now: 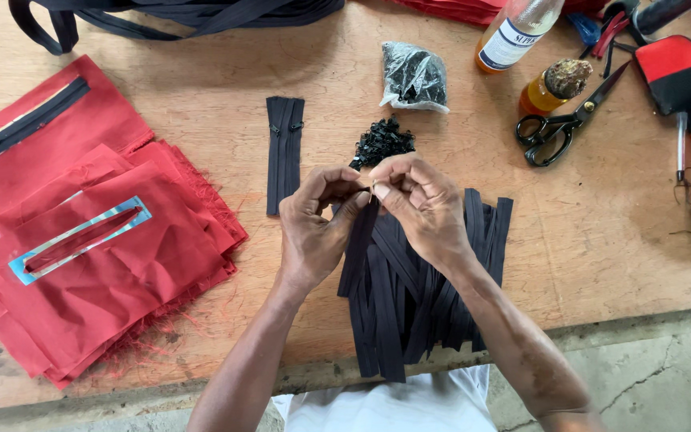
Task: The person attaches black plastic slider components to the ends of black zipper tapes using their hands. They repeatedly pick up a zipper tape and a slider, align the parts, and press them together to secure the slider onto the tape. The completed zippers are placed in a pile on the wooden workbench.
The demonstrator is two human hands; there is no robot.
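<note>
Two bare hands meet above the middle of the wooden desk (601, 232). The left hand (313, 228) is curled, with thumb and fingers pinched together on the top end of one black zipper strip (359, 244). The right hand (419, 200) is also closed, and its fingertips (381, 190) press on the same end, touching the left fingertips. Whether a small slider sits between the fingers, I cannot tell.

The held strip hangs from the fingers down toward the person, so its long axis runs from far to near, with a slight tilt to the left at the bottom. Directly under both hands lies one pile of black zipper strips (421, 304); they are too many and too overlapped to count, and most point the same far-to-near way, a little fanned.

Just left of the left hand lies one finished pair of zipper strips (285, 152), straight, also far to near. Just beyond the fingertips is one small heap of black sliders (383, 141), and behind it one clear bag of sliders (414, 78). Far left of the hands is one stack of red cloth pieces (105, 264). Beyond and right of the right hand are one pair of black scissors (557, 126) and two bottles (552, 86).
</note>
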